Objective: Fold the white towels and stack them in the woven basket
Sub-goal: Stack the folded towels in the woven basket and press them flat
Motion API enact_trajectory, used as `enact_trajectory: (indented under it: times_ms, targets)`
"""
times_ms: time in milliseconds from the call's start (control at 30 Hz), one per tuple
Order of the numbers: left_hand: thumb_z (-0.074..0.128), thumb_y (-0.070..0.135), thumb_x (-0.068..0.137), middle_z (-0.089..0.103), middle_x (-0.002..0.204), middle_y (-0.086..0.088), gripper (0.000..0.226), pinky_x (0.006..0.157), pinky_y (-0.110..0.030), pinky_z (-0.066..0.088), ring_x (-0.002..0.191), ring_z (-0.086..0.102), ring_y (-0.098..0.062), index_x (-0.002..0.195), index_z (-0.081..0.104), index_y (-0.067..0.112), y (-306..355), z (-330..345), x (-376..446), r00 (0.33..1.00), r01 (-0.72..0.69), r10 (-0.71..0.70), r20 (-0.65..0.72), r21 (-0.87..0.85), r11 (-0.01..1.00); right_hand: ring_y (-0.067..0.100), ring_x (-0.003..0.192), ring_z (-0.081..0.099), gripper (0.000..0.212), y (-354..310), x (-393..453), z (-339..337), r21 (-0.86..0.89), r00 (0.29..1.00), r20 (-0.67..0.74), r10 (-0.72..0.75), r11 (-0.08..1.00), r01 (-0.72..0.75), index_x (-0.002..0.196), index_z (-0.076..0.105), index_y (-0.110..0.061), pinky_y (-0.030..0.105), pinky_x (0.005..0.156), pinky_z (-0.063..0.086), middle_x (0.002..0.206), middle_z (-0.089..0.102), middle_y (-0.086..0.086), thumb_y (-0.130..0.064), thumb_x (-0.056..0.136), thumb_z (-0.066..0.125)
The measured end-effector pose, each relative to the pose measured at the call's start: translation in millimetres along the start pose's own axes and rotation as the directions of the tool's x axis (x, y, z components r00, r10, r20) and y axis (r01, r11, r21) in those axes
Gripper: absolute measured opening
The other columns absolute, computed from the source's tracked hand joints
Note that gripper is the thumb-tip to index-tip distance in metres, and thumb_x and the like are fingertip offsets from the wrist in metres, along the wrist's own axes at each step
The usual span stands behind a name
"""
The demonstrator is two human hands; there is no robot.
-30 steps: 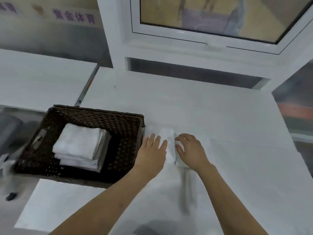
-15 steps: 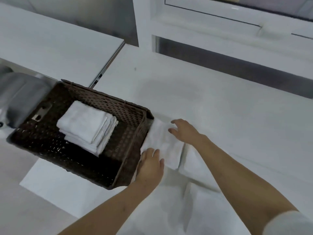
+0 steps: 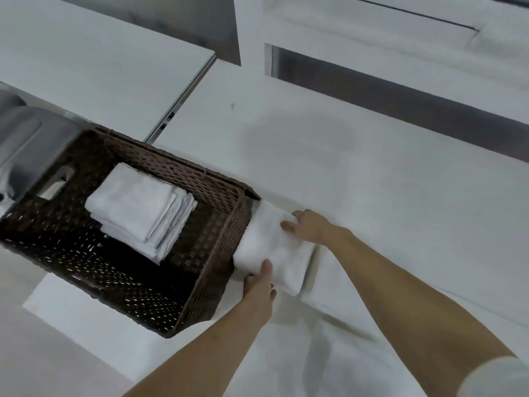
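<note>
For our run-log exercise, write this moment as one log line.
folded towel beside basket | left hand and right hand grip its ends | towel stack in basket

white table (image 3: 357,173), grey chair (image 3: 25,144), window frame (image 3: 372,30)

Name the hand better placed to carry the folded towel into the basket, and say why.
Left. The left hand already pinches the folded towel at its near end, right beside the woven basket wall. The right hand holds the far edge, on the side away from the basket, so it would have to reach across.
</note>
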State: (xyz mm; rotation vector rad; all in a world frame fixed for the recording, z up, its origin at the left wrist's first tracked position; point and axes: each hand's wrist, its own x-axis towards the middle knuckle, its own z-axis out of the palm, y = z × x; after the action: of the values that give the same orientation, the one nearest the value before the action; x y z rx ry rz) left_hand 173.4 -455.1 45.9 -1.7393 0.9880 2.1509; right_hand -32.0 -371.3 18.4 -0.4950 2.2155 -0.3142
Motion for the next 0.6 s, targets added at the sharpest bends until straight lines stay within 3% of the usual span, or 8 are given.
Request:
enact_trajectory:
  times_ms: [100,267,400,533,600]
  targets:
    - [0.073,0.037,0.093,0.063,0.125,-0.012,0.049,0.107,-0.045,0.047,0.113,0.061,-0.029,0.130,0.054,0.010,2.2,1.0,-2.3,0.999,0.022,-0.018,0.036,-0.114,0.993,0.027,0.130,0.055,0.086,-4.2,-6.0,-6.1,0.030,1.000,0.002,-0.015,0.999,0.015,0.146,0.050,-0.020,0.042,0.110,0.043,0.142,0.058,0.002,-0.081,0.086,0.052]
    - [0.081,0.034,0.086,0.073,0.118,-0.008,0.046,0.103,-0.047,0.052,0.111,0.067,-0.027,0.126,0.067,0.015,6.6,7.2,-11.9,0.986,0.038,0.009,0.168,-0.277,0.960,0.020,0.103,0.065,0.068,-10.0,-20.3,-25.2,0.184,0.998,-0.052,-0.041,0.982,0.050,0.120,0.064,-0.022,0.040,0.094,0.054,0.113,0.067,-0.005,-0.078,0.081,0.060]
    - [0.079,0.042,0.085,0.074,0.122,-0.004,0.054,0.101,-0.045,0.054,0.117,0.067,-0.026,0.132,0.063,0.022,15.9,12.3,-34.2,0.952,-0.023,0.098,0.289,-0.252,0.967,0.019,0.092,0.073,0.045,-9.0,-47.5,-46.0,0.423,0.993,-0.105,-0.056,0.901,0.095,0.105,0.070,-0.021,0.038,0.085,0.060,0.102,0.075,-0.003,-0.062,0.086,0.071]
    - [0.080,0.038,0.084,0.075,0.118,0.000,0.048,0.103,-0.046,0.053,0.112,0.070,-0.024,0.128,0.061,0.028,34.0,26.9,-71.8,0.917,-0.161,0.218,0.334,-0.189,0.969,0.019,0.088,0.076,0.042,-5.9,-93.6,-71.5,0.561,0.976,-0.219,-0.013,0.817,0.136,0.104,0.073,-0.017,0.034,0.077,0.061,0.099,0.078,-0.001,-0.056,0.089,0.072]
    - [0.082,0.040,0.082,0.075,0.118,0.002,0.056,0.103,-0.044,0.053,0.110,0.071,-0.020,0.130,0.055,0.028,43.7,33.9,-88.9,0.888,-0.256,0.292,0.355,-0.145,0.956,0.019,0.089,0.076,0.041,-5.1,-119.0,-81.7,0.619,0.957,-0.290,0.018,0.766,0.173,0.103,0.074,-0.016,0.037,0.081,0.061,0.100,0.078,0.000,-0.055,0.090,0.071]
